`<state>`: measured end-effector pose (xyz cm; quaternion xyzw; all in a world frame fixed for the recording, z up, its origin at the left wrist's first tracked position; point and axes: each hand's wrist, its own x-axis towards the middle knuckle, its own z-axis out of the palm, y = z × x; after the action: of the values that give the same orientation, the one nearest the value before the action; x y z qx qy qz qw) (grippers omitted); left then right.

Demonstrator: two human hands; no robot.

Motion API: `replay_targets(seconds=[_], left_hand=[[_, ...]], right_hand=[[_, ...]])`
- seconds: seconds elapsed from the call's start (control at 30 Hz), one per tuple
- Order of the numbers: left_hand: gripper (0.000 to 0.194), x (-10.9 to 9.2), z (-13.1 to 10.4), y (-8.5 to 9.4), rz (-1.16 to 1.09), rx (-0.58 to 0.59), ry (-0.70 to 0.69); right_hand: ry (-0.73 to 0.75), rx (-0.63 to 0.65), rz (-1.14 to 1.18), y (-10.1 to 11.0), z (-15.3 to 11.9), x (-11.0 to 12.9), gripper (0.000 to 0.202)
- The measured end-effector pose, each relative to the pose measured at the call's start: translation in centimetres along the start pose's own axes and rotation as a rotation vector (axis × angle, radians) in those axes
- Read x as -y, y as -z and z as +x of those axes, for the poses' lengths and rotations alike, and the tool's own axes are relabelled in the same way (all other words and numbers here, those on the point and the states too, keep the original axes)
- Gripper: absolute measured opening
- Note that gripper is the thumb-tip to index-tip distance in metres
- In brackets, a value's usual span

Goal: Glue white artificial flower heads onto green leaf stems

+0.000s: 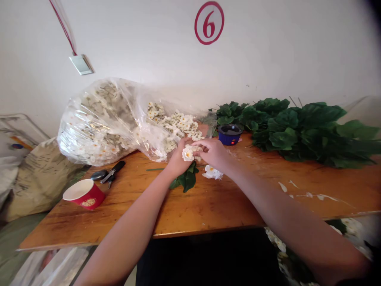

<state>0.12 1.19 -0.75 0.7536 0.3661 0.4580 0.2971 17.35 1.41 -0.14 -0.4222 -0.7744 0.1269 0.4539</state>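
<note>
In the head view, the right hand (213,152) pinches with its fingers the white flower (187,153) at the person's twelve o'clock, the left hand's (177,161) fingers one cannot tell, and a sinking right wrist could crush the loose blossom (212,172) at the flower's four o'clock.

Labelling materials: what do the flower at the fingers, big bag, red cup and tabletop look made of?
Flower: probably fabric, matte; thin petals, but plastic possible.
Big bag: clear plastic film, glossy; creases and highlights.
Red cup: likely paper, smooth; thin wall, pale inside.
Tabletop: wood or wood-look laminate, semi-gloss; streaky grain, soft reflections.
</note>
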Motion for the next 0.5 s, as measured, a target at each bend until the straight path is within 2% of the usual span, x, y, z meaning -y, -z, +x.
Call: replay_targets(seconds=[0.13,0.23,0.3,0.4,0.5], left_hand=[[0.073,0.8,0.3,-0.4,0.020,-0.096,0.041],[0.069,1.4,0.8,-0.2,-0.062,-0.216,0.158],[0.054,1.6,1.1,0.2,-0.081,-0.269,0.240],[0.030,1.7,1.2,0.9,0.017,-0.218,0.237],[0.025,1.7,0.9,1.4,0.162,-0.089,0.192]], right_hand=[[0.027,-0.019,0.050,0.6,0.2,0.0,0.011],[-0.125,-0.127,0.183,1.6,0.6,-0.6,0.012],[-0.244,-0.215,0.319,2.2,0.9,-1.3,0.019],[-0.370,-0.265,0.503,2.6,1.2,-2.3,0.025],[-0.450,-0.229,0.566,2.5,1.3,-2.9,0.029]])
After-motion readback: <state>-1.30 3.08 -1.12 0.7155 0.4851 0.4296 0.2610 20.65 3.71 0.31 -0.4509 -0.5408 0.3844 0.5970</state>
